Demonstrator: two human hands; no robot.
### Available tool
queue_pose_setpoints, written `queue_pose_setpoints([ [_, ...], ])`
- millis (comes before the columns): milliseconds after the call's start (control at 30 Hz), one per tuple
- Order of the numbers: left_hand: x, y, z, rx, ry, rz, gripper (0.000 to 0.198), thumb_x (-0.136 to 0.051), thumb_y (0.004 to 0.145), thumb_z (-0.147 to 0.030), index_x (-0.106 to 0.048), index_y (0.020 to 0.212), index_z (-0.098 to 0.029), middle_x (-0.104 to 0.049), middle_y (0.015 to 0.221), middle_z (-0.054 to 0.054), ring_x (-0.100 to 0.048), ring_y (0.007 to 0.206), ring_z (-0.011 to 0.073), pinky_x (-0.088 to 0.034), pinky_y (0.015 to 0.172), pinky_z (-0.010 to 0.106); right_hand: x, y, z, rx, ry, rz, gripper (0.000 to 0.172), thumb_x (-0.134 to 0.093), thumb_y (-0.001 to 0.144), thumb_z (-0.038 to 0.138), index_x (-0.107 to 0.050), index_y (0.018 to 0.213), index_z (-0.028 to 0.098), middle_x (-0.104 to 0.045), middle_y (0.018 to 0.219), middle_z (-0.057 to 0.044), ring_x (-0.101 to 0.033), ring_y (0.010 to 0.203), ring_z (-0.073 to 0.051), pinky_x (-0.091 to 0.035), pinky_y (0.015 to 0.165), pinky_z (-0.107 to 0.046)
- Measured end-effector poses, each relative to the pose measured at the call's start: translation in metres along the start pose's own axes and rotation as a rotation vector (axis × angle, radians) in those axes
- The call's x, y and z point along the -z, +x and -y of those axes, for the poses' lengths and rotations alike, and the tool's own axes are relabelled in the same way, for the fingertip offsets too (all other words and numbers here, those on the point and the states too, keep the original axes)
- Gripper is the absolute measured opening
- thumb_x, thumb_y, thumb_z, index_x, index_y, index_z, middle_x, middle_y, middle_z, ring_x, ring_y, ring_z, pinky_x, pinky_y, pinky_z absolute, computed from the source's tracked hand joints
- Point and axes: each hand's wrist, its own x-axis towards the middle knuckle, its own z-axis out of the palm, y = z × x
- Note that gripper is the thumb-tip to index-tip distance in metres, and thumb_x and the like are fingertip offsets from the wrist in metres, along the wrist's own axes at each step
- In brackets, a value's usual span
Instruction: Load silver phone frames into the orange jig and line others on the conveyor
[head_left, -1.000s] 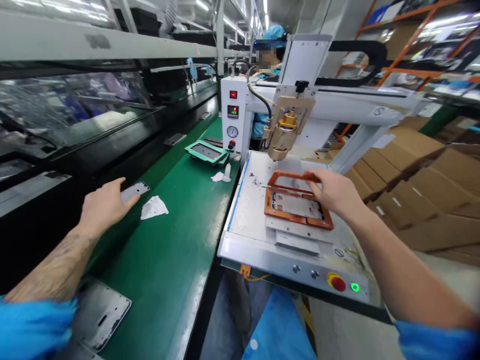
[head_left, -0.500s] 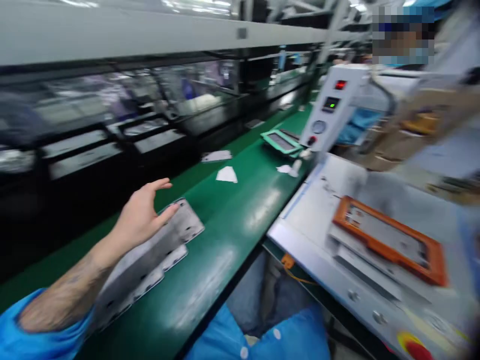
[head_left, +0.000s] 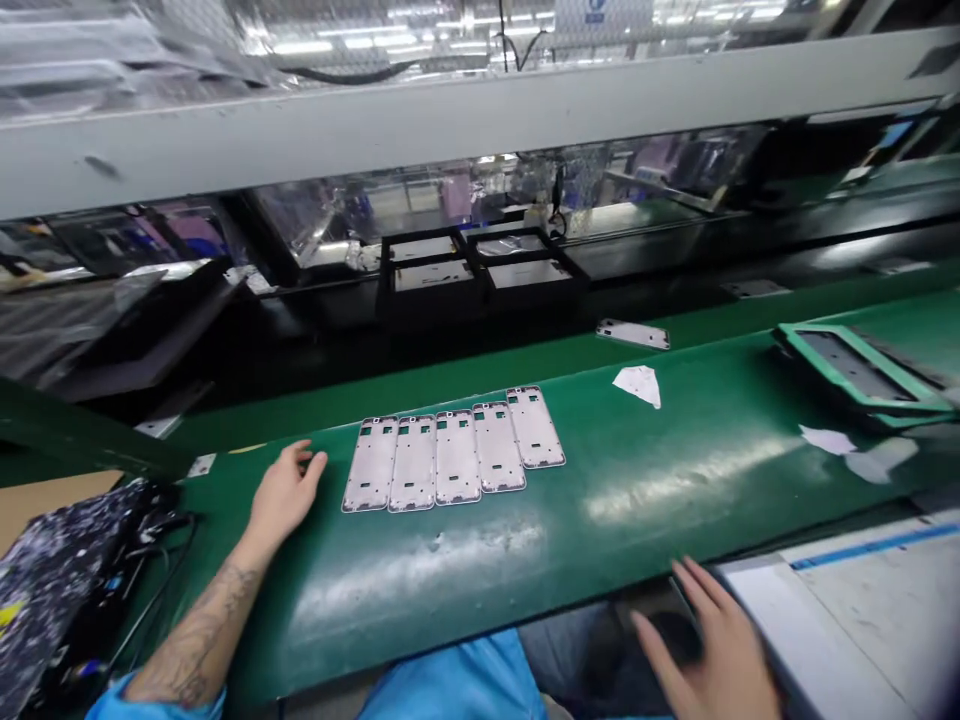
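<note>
1. Step in hand: the left hand (head_left: 283,492) rests flat on the green desk (head_left: 675,480) just beside the left end of a row of five plates (head_left: 454,456), fingers spread and loose, gripping nothing. It looks like the moment of reaching for a plate – the nearest one lies at its 3 o'clock.
2. The right hand (head_left: 712,655) hangs low at the desk's near edge beside the white base (head_left: 847,610), fingers spread, empty.
3. A pick would call for sliding the fingers right to the end plate and lifting by its edge, since the plates lie flat and touch side by side.
4. Each plate's long axis runs from 6 to 12 o'clock, leaning slightly to 11 at the right end; cut-out ends point away – to 12.
5. A sixth plate (head_left: 633,333) lies apart at 1 o'clock, long axis crosswise.
</note>
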Motion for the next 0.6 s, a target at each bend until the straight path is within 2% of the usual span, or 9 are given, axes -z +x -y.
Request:
queue_pose_setpoints([
  [67,-0.015,-0.021,-0.006,-0.080,-0.066,0.006,0.065,-0.043,0.089,-0.062,-0.054,0.134,-0.016,-0.069,0.123,0.014,-0.066,0.102,0.0317,-0.052,0.096,0.048,-0.027,0.048,0.025,0.095,-0.057,0.099,0.079,-0.068,0.090,0.052,-0.036,0.156,0.023,-0.035,0.163,-0.021,-0.039,0.147,-0.043,-0.038,0.117,-0.067],
  [167,-0.035,-0.044,-0.028,-0.185,-0.105,0.000,0.059,-0.043,0.089,-0.061,-0.057,0.129,-0.018,-0.068,0.121,0.011,-0.065,0.095,0.0285,-0.052,0.092,0.046,-0.066,0.116,0.060,0.169,-0.160,0.242,0.098,-0.081,0.078,0.052,-0.032,0.159,0.022,-0.020,0.171,-0.019,-0.024,0.156,-0.043,-0.023,0.125,-0.070],
  [267,-0.050,-0.050,-0.050,-0.249,-0.122,0.007,0.054,-0.044,0.091,-0.060,-0.059,0.122,-0.019,-0.067,0.112,0.010,-0.062,0.082,0.0255,-0.051,0.083,0.044,-0.081,0.153,0.068,0.174,-0.172,0.287,0.103,-0.083,0.075,0.056,-0.033,0.158,0.021,-0.022,0.171,-0.019,-0.022,0.158,-0.039,-0.019,0.128,-0.066],
  [367,-0.069,-0.046,-0.077,-0.357,-0.204,0.058,0.048,-0.047,0.092,-0.059,-0.059,0.119,-0.020,-0.064,0.103,0.007,-0.059,0.073,0.0218,-0.051,0.075,0.041,-0.071,0.162,0.042,0.134,-0.146,0.189,0.101,-0.082,0.078,0.056,-0.032,0.158,0.021,-0.029,0.168,-0.018,-0.029,0.156,-0.036,-0.026,0.127,-0.062],
  [467,-0.093,-0.043,-0.113,-0.498,-0.328,0.118,0.040,-0.051,0.094,-0.053,-0.060,0.116,-0.021,-0.061,0.098,0.005,-0.059,0.076,0.0206,-0.051,0.075,0.038,-0.046,0.164,-0.005,0.083,-0.100,0.050,0.101,-0.084,0.076,0.054,-0.034,0.157,0.022,-0.040,0.162,-0.018,-0.042,0.148,-0.038,-0.035,0.123,-0.062],
  [600,-0.119,-0.039,-0.159,-0.659,-0.461,0.243,0.030,-0.055,0.096,-0.044,-0.060,0.115,-0.022,-0.060,0.094,0.003,-0.059,0.078,0.0188,-0.051,0.074,0.035,-0.014,0.166,-0.056,0.048,0.035,0.001,0.101,-0.085,0.073,0.055,-0.035,0.156,0.025,-0.046,0.157,-0.017,-0.052,0.138,-0.038,-0.042,0.118,-0.060],
])
